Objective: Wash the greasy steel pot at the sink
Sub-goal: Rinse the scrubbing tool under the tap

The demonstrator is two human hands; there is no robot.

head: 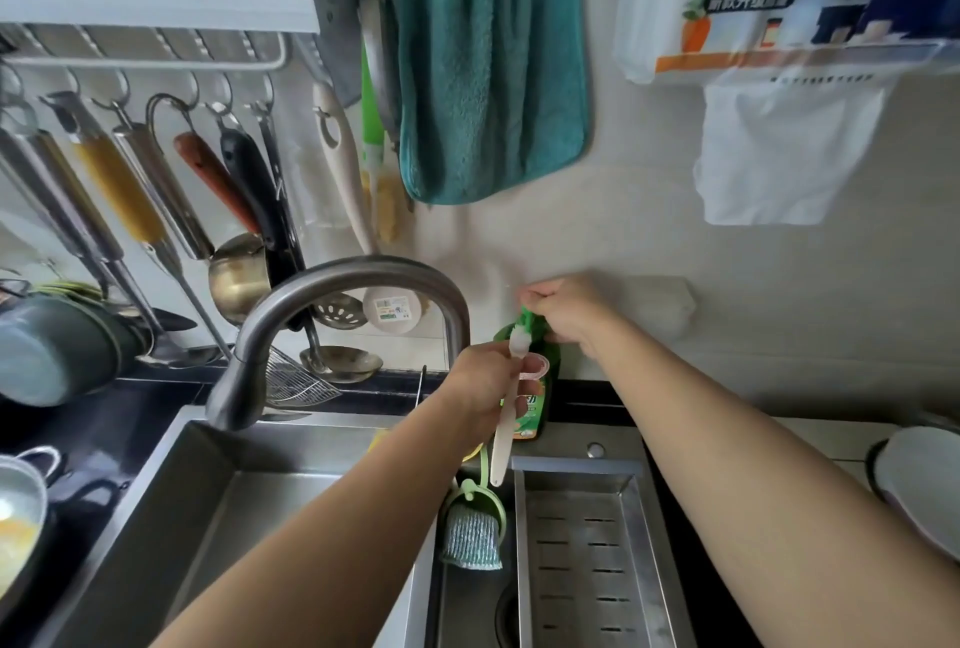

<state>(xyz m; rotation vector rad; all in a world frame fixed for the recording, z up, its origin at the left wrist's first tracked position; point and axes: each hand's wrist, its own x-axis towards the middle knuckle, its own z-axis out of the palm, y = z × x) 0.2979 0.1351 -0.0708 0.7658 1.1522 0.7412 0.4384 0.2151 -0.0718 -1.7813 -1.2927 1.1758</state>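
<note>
Head view: left hand (480,382) grips a white toothbrush (506,419), bristles up beside the green dish soap bottle (535,387). Right hand (563,312) is curled over the bottle's pump top, pressing it. Steel pot (21,507) sits at far left on the dark counter (104,419), well apart from both hands, beside the sink (218,507). Green-handled scrubber (472,528) hangs on the sink divider.

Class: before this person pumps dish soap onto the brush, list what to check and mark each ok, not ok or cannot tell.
1. Left hand grips the white brush: ok.
2. Right hand is on the pump of the green soap bottle: ok.
3. Brush head sits under the nozzle: cannot tell.
4. Faucet is off: ok, no water visible.
5. Greasy pot is in the sink: not ok, it sits beside it.
</note>
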